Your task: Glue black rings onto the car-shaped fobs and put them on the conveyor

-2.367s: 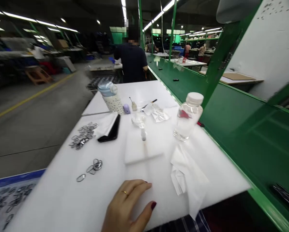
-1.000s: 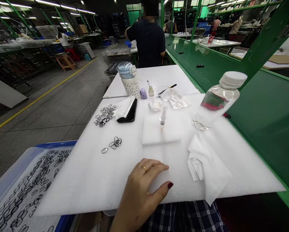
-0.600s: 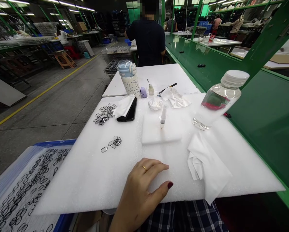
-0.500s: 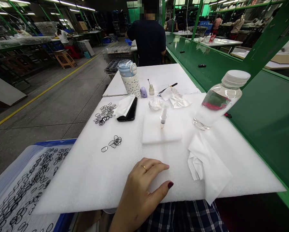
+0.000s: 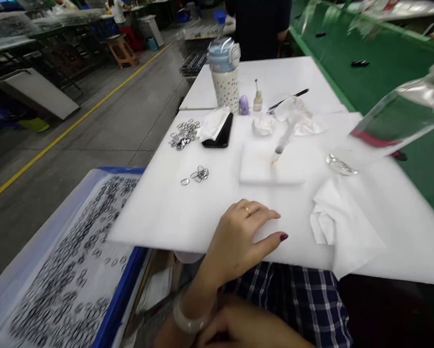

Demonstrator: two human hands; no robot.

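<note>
Our view has dropped and tipped since a moment ago, and our right hand [image 5: 246, 326], unseen until now, has come up blurred over the plaid lap, just beside the bangle [image 5: 188, 321] on our left wrist; we cannot tell whether it is open, closed or holding anything. Our left hand [image 5: 238, 239] lies open and palm down, fingers lightly curved, gripping nothing, on the near edge of the foam sheet [image 5: 159, 217], with the wrist hanging past that edge. Ahead of the fingers sits the foam pad [image 5: 260, 166], with the syringe [image 5: 284, 137] leaning over it, and a tissue [image 5: 343, 224] lies near the fingertips to the right. Farther left on the sheet lie the loops [image 5: 198, 174], while the blue-rimmed tray [image 5: 68, 251] sits just below the sheet's left corner. The bottle [image 5: 394, 116] runs off the right side of our view.
</note>
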